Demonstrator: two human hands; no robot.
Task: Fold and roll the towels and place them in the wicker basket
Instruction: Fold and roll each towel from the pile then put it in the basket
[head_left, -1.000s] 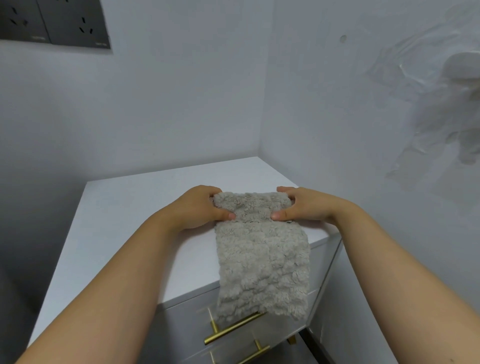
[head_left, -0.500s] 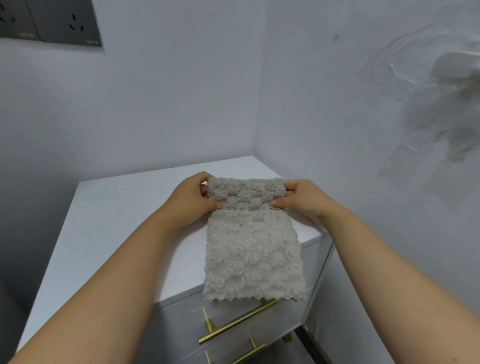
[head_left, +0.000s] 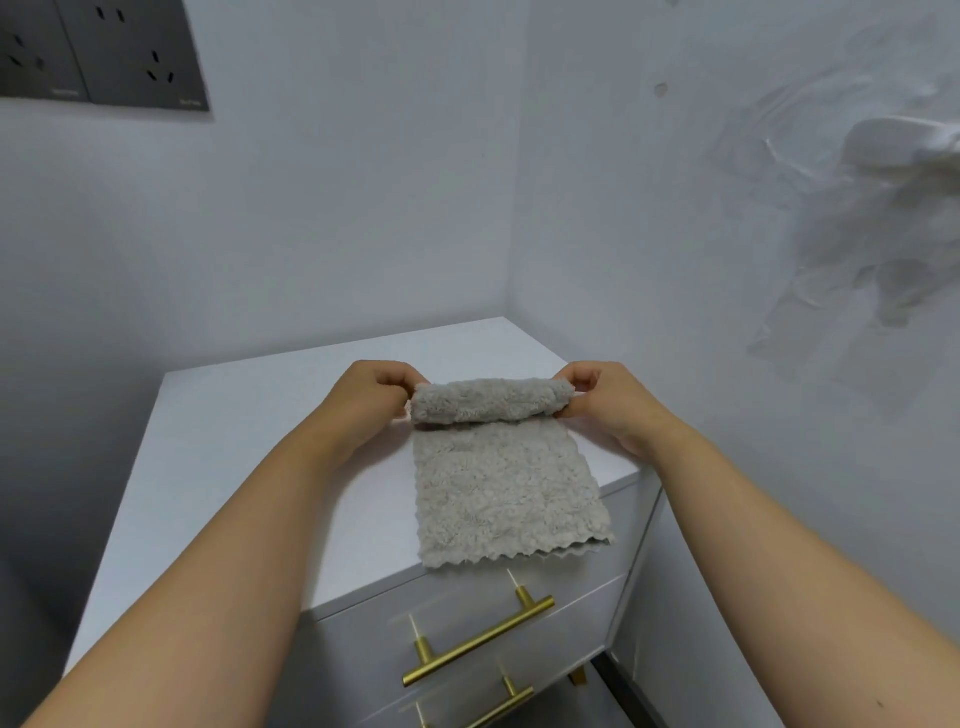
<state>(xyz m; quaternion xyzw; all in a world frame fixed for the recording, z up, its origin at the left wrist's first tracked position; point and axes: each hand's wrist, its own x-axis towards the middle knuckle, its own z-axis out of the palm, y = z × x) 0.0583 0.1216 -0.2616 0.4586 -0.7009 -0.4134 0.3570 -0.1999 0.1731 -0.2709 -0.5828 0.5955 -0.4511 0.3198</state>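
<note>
A fluffy grey towel (head_left: 498, 493) lies folded in a narrow strip on the white cabinet top (head_left: 234, 441), its zigzag near end just past the front edge. The far end is wound into a thick roll (head_left: 491, 402). My left hand (head_left: 371, 397) pinches the roll's left end and my right hand (head_left: 605, 397) pinches its right end, fingers curled round it. No wicker basket is in view.
The cabinet stands in a corner between two white walls. Its drawers (head_left: 467, 613) have brass bar handles (head_left: 478, 642) below the towel. Dark wall sockets (head_left: 98, 52) sit at upper left. A white object (head_left: 904, 145) hangs on the right wall.
The roll has grown thicker and moved along the strip. The hanging end of the towel has been drawn up, so it now barely overhangs the cabinet's front edge.
</note>
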